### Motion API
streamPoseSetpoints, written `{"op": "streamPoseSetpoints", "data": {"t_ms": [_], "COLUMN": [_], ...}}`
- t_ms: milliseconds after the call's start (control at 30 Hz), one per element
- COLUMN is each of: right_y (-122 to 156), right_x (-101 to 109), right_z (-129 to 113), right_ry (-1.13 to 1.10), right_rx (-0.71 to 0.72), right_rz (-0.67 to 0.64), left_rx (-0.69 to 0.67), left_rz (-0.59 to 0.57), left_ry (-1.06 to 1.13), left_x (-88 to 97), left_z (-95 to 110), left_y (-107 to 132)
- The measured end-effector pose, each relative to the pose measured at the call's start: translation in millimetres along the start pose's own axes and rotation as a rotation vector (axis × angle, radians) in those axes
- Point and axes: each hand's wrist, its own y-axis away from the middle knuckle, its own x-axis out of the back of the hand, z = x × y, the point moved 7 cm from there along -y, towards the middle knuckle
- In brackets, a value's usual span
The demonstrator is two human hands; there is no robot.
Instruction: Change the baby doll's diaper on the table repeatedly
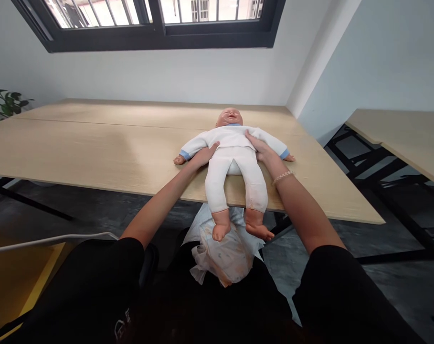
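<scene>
A baby doll (231,138) in a white top with blue cuffs and white trousers lies on its back on the wooden table (159,148). Its head points toward the wall, and its bare feet hang past the near edge. My left hand (206,154) grips the doll's waist on the left, thumb over the front. At the opposite side, my right hand (259,145) wraps around the waist near the top's hem. Both hands' fingers are partly hidden under the doll. Below its feet, a crumpled, printed diaper (226,258) rests on my lap.
A second wooden table (406,134) with black legs stands to the right. At the lower left is a yellow chair (19,267) with a white rail. Leaves of a plant (9,101) show at the far left. Behind the table is a wall with a window (163,36).
</scene>
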Motion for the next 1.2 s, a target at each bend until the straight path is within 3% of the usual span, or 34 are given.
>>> {"op": "streamPoseSetpoints", "data": {"t_ms": [100,233,433,600,733,833,900,1000,1200], "right_y": [8,31,105,173,218,242,251,254,248], "right_x": [3,19,26,10,-5,-8,-10,-17,-33], "right_z": [0,-4,-2,39,50,58,66,76,88], "right_ry": [-0.005,0.210,0.530,0.491,0.585,0.635,0.626,0.570,0.170], "right_rx": [-0.063,-0.012,0.226,0.217,0.373,0.330,0.269,0.250,0.165], "right_rz": [-0.001,0.114,0.163,0.145,0.261,0.386,0.414,0.408,0.331], "left_rx": [-0.030,-0.025,0.012,-0.095,-0.121,-0.208,-0.233,-0.155,0.030], "left_rz": [-0.003,-0.014,0.005,0.097,0.147,0.181,0.199,0.232,0.271], "left_ry": [-0.024,-0.090,-0.148,0.056,0.117,0.119,0.162,0.350,0.795], "left_x": [0.4,2.3,11.6,2.9,-18.5,-31.4,-36.9,-41.9,-53.5], "left_z": [2,2,7,20,23,26,25,15,2], "left_y": [1,0,11,67,123,163,186,208,220]}}
